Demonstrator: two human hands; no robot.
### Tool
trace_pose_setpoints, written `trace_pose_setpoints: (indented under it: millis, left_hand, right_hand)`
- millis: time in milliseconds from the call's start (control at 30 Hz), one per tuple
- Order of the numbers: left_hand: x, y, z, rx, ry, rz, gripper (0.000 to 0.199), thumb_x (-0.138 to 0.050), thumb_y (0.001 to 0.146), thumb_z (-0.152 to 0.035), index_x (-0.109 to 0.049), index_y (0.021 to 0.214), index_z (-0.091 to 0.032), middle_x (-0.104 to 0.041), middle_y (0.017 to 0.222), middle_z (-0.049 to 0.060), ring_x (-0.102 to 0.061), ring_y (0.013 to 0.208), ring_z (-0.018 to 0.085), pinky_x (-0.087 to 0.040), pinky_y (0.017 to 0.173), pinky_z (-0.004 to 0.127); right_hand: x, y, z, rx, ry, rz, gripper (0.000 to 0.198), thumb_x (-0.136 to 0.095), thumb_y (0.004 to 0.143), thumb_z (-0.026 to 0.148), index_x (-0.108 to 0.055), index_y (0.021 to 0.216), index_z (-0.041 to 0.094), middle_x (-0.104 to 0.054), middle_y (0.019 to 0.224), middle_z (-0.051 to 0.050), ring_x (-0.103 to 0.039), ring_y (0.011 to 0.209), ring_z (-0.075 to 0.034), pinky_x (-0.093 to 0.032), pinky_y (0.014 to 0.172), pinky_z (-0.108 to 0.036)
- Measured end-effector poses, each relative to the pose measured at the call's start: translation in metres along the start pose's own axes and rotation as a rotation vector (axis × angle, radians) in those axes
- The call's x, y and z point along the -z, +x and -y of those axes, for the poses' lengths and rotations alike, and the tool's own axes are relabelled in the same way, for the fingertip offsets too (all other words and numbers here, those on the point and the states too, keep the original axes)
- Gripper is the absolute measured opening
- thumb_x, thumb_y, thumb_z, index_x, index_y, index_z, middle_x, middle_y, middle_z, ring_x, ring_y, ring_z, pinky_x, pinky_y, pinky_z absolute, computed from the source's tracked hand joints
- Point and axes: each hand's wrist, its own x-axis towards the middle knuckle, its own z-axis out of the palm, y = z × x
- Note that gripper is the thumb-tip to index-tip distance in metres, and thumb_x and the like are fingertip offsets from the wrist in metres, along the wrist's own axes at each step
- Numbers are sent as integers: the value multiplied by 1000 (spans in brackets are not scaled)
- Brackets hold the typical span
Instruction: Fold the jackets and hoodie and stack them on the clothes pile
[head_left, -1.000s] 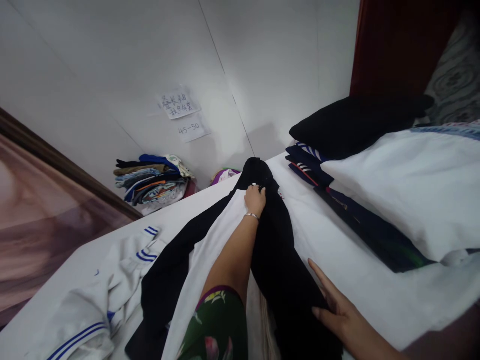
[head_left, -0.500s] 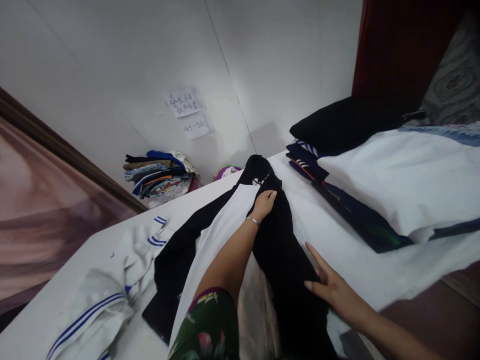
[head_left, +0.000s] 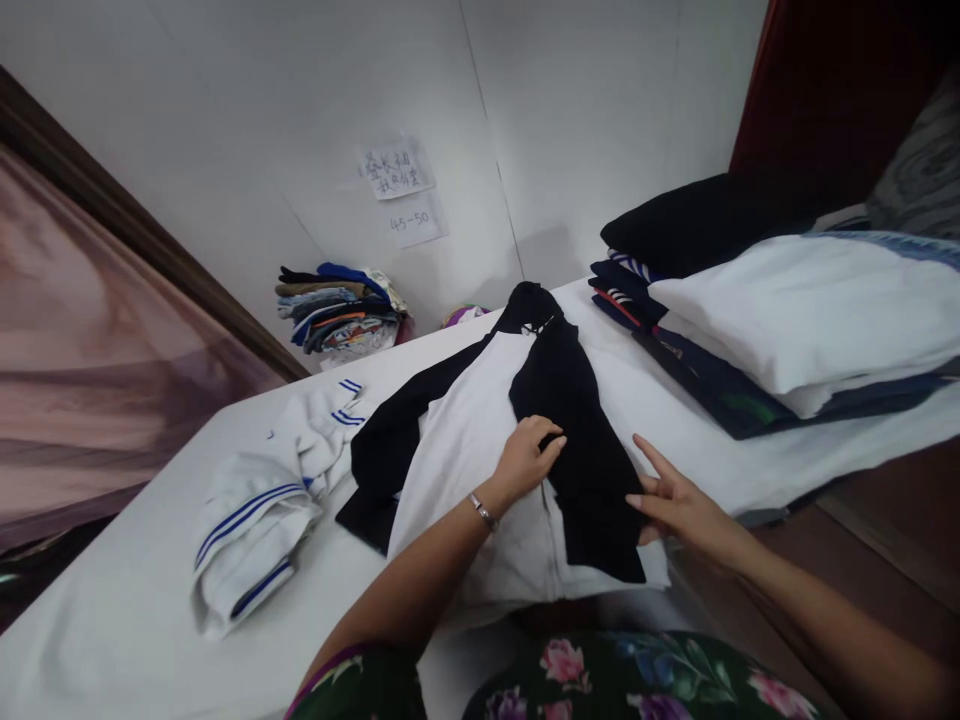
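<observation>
A hooded jacket [head_left: 484, 415] lies on the white table, with a white body, black hood and black sleeves. One black sleeve [head_left: 589, 450] is laid lengthwise over the right side of the body. On that sleeve's inner edge my left hand [head_left: 529, 460] is closed, thumb and fingers pinching the black cloth. My right hand [head_left: 679, 510] is at the sleeve's outer edge, index finger and thumb stretched out, its thumb tip touching the cloth. The other sleeve [head_left: 394, 435] spreads out on the left. A zip runs down the front near the hem.
A white garment with blue stripes [head_left: 251, 525] lies crumpled on the table [head_left: 112, 620] at left. Folded dark clothes [head_left: 697, 375] and a white garment [head_left: 817, 300] are stacked at right. Another clothes pile [head_left: 341, 310] stands beyond the far edge, below paper notes [head_left: 397, 170] on the wall.
My left hand has moved from near the collar down the black sleeve, toward me. The sleeve's end now lies near the hem. My right hand stays at its outer edge. The view has shifted.
</observation>
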Motion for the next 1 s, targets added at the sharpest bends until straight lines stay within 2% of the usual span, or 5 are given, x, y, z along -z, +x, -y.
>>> trace_pose_setpoints:
  millis: [300, 500, 800, 900, 1000]
  left_hand:
    - [-7, -38, -20, -155, 12, 158, 20, -51, 93, -31, -66, 100, -20, -66, 103, 5, -58, 97, 18, -45, 89, 34]
    - [-7, -44, -30, -157, -54, 142, 25, -45, 97, -33, -68, 99, -21, -69, 101, 4, -60, 97, 16, -43, 91, 32]
    - [-19, -53, -30, -200, 7, 186, 24, -50, 95, -34, -69, 98, -20, -71, 99, 4, -61, 97, 17, -41, 91, 33]
    - [-20, -55, -28, -202, -4, 192, 24, -50, 94, -34, -70, 98, -21, -71, 98, 3, -61, 98, 17, -40, 92, 33]
    - [-21, -55, -28, -185, -1, 197, 22, -52, 93, -34, -70, 98, -21, -71, 98, 3, -60, 98, 17, -40, 92, 33]
  right_hand:
    - [-2, -18, -5, 61, -259, -92, 93, -70, 75, 41, -17, 151, 30, -50, 69, 7, -56, 50, -11, -49, 44, -24]
    - [13, -20, 5, 549, -843, -244, 52, -58, 85, 41, -50, 134, 26, -61, 114, -8, -62, 89, -19, -56, 69, -32]
    - [-46, 37, 72, 997, -1168, -217, 58, -46, 93, 40, -33, 148, 26, -31, 154, -5, -29, 141, -26, -28, 115, -49]
    - [-42, 93, 64, 946, -1327, -205, 64, -41, 93, 43, -26, 151, 19, -20, 158, -8, -15, 146, -26, -20, 117, -50]
    - [-20, 145, 41, 558, -1598, -104, 65, -39, 92, 47, -33, 147, 15, -24, 156, -13, -13, 145, -28, -17, 116, -53]
